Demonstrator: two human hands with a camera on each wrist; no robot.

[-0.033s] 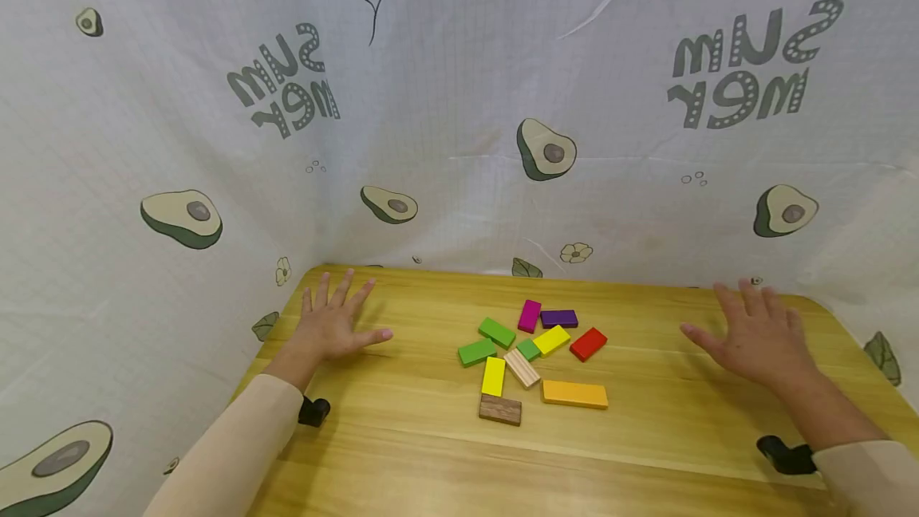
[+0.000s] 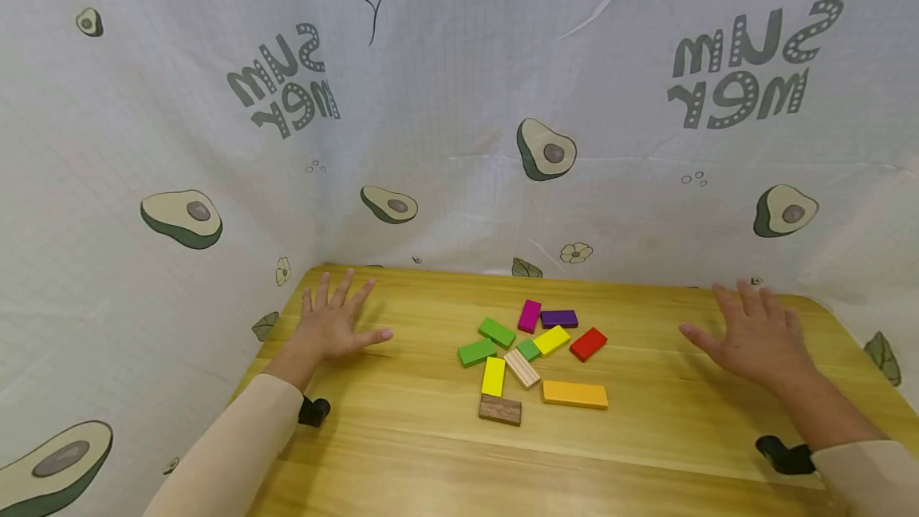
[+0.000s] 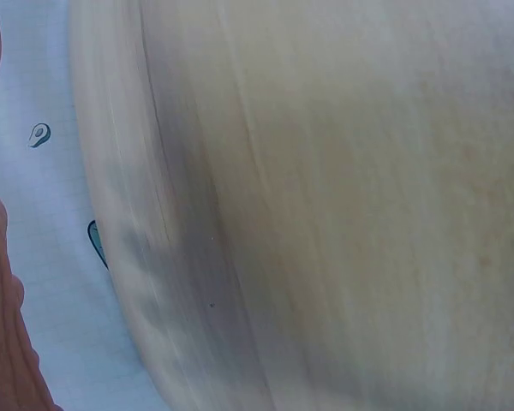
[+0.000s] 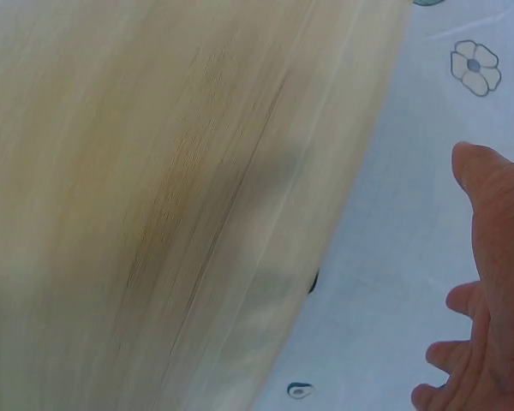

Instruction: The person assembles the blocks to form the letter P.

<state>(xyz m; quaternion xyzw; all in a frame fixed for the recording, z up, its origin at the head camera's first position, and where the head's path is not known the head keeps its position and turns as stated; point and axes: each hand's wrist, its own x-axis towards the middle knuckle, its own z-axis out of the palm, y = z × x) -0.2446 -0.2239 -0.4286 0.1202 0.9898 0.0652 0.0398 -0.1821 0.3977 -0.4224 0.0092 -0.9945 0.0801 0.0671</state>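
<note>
we have both hands spread flat with straight fingers and holding nothing: our left hand [image 2: 332, 325] sits at the left-centre of the head view, our right hand [image 2: 754, 333] at the right-centre, each over the wooden table [image 2: 402, 453]. whether the palms actually press on the wood or hover just above it we cannot tell. the wrist views only show blurred tabletop, the table's edge and a sliver of each hand.

the blocks lie in a loose cluster in the lower middle of the frame, between our hands and well apart from both. nearest our left hand is a green block [image 2: 477, 352]; nearest our right hand is the red block [image 2: 588, 343]. further back are a magenta block [image 2: 530, 315] and a purple block [image 2: 558, 318], which look to be touching at one end. lower down sit the long orange block [image 2: 574, 394], the dark brown block [image 2: 500, 409] and a yellow block [image 2: 493, 376], which lies against a pale wooden block [image 2: 522, 367].

the risk we see is in the crowding. several pieces touch or overlap at their corners, so fingers going in for one could nudge its neighbours and scatter the group. a sweeping reach from either side could also push the outer blocks across the smooth wood towards the table's edge, where the avocado-print cloth [image 2: 459, 102] hangs close behind.
</note>
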